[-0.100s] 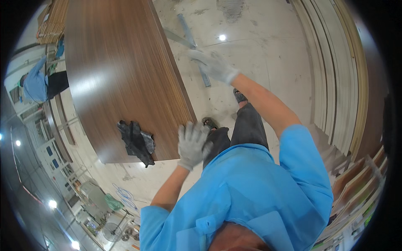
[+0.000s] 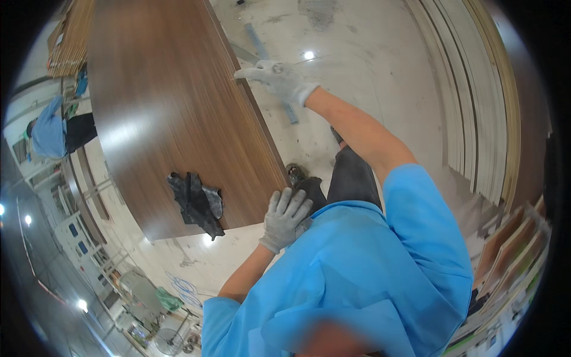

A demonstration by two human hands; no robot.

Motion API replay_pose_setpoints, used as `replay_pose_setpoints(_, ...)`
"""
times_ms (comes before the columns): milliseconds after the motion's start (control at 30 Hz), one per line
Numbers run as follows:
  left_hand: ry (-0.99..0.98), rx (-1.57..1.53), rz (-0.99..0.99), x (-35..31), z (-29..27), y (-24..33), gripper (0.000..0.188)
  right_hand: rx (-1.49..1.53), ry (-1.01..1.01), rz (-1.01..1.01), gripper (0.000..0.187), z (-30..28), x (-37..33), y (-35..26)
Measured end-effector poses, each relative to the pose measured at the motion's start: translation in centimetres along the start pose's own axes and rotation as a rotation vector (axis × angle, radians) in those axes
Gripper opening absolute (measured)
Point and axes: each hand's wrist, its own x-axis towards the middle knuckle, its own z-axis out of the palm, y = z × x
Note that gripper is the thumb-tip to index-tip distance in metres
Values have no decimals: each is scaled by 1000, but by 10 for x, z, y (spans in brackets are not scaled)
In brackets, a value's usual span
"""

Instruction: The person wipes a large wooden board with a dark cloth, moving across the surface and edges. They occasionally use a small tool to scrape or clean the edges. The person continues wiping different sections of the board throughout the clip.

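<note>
A long panel (image 2: 172,113) with dark brown wood grain lies before me, stretching from the near left to the far end. A white-grey work glove covers my left hand (image 2: 285,219); its fingers are spread beside the panel's near right corner, and contact with the edge is unclear. Farther along the right long edge is my right hand (image 2: 278,80), also gloved. Its fingers reach out to the left, their tips at the edge, holding nothing I can see. A crumpled black cloth (image 2: 195,203) rests near the panel's near end.
Grey metal bars (image 2: 256,40) show beside and below the panel's right edge. Tall stacked boards (image 2: 470,101) stand on the right, with more leaning boards (image 2: 505,250) nearer. A co-worker in blue (image 2: 49,134) is on the far left. A fan (image 2: 168,340) stands at lower left.
My right hand has swung left from over the floor to the panel's edge. The left hand has shifted a little right and nearer my body, away from the panel's corner.
</note>
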Motion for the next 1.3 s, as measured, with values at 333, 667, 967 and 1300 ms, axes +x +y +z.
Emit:
replay_pose_setpoints(333,348,-83,-17,-26,-22,-96,57,-15,-310,-25,36,24,-313,-182)
replay_pose_setpoints(667,28,111,447,12,1,-41,21,982,884,1112,21,55,-343,-199)
replay_pose_setpoints(967,97,-172,423,3,-12,-54,30,681,827,1029,23,107,-315,-220)
replay_pose_setpoints(1300,237,120,311,-9,-4,-76,40,921,733,937,23,149,-293,-216)
